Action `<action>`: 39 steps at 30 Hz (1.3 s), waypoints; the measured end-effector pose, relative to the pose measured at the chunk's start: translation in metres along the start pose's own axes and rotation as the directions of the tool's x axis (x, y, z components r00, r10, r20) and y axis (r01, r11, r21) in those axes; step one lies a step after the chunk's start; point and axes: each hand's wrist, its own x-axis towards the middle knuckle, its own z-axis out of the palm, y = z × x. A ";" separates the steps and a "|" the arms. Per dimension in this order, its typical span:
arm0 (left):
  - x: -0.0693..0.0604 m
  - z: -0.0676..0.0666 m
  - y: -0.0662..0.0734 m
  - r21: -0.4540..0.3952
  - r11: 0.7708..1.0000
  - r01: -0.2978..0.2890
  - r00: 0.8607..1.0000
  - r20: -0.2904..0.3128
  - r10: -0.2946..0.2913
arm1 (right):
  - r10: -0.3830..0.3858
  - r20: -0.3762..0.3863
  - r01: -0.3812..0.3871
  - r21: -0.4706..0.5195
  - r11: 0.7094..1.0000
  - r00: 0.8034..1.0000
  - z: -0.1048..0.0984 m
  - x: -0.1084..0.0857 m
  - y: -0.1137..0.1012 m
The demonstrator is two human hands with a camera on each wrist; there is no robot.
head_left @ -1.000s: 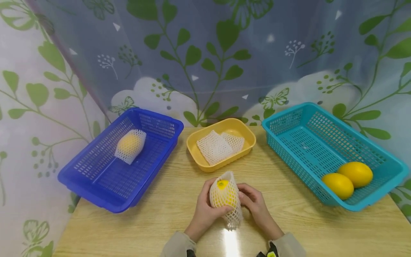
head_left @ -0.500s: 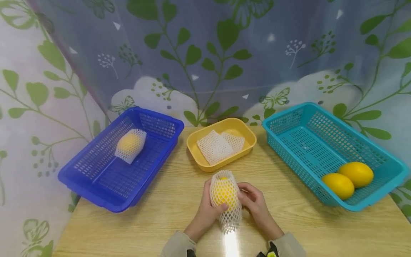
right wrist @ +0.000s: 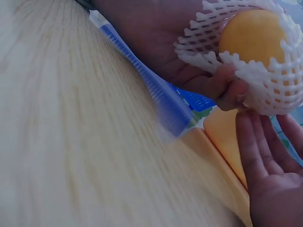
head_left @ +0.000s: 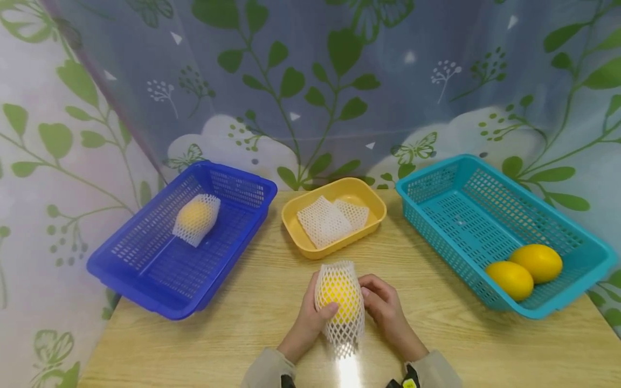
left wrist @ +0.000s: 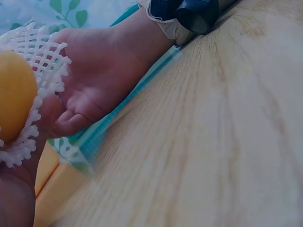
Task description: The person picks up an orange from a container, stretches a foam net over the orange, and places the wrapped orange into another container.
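Note:
A yellow oval fruit (head_left: 338,288), inside a white foam fruit net (head_left: 343,333), is held above the table at the front middle. My left hand (head_left: 310,318) grips it from the left, thumb across the netted front. On the other side, my right hand (head_left: 386,312) touches the net with its fingertips; the right wrist view shows those fingers (right wrist: 253,151) fairly straight. Both wrist views look into an end of the net, where the bare fruit (right wrist: 253,35) shows. The net's lower end hangs loose past the fruit.
At left, a blue basket (head_left: 145,291) contains one netted yellow fruit (head_left: 196,216). A yellow tray (head_left: 301,249) with folded foam nets (head_left: 325,222) stands behind the hands. Two bare yellow fruits (head_left: 536,263) lie in the teal basket (head_left: 432,242) at right. A patterned curtain (head_left: 310,108) hangs behind.
The fruit has turned in my left hand: its bare stem end, visible a second ago, is now covered by the net. My left thumb has shifted slightly; the right hand is nearly still.

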 end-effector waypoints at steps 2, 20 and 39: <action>0.000 0.000 0.000 -0.009 1.000 -0.007 1.000 0.004 0.008 | -0.005 0.020 0.005 0.031 1.000 1.000 0.000 0.000 -0.001; 0.002 0.004 -0.004 0.023 0.995 -0.097 0.995 -0.028 0.097 | 0.001 0.002 -0.002 0.138 0.990 1.000 -0.002 0.000 -0.005; 0.007 0.001 -0.004 -0.040 0.993 -0.112 0.968 -0.230 0.100 | -0.022 -0.076 0.042 0.280 0.959 0.997 -0.005 0.002 -0.004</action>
